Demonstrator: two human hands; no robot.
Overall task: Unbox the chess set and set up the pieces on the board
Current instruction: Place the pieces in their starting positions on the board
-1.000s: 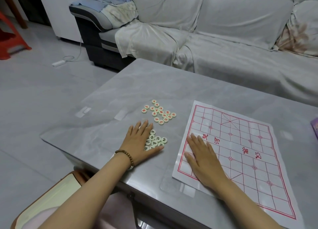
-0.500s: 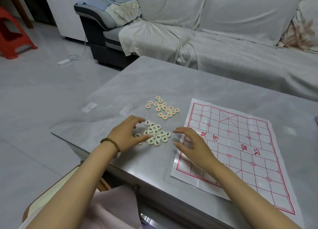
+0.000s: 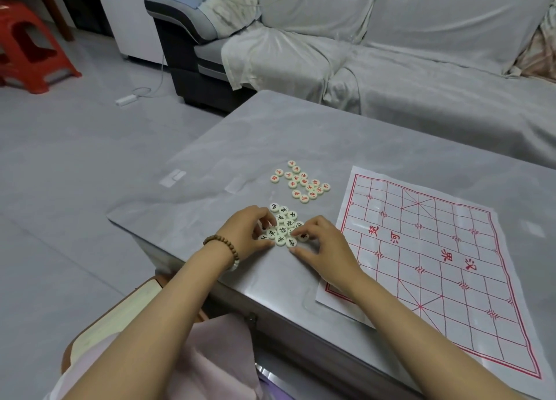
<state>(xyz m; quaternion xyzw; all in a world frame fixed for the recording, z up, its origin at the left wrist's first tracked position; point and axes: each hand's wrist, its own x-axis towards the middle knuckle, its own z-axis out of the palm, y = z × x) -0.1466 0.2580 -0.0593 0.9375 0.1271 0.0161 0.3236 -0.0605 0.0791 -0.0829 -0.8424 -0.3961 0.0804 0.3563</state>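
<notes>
Already unboxed and sorted, with nothing placed yet on the red-lined white paper board lying flat at right. Cups left hand and right hand around black-lettered cream round discs near the grey table edge, fingertips pinching rim pieces. Beyond, shows red-lettered cream round discs clustered apart.

The left hand and right hand cover several black-marked pieces, so whether either grip holds one cannot be told. The red-marked pieces' characters are too small to read.
</notes>
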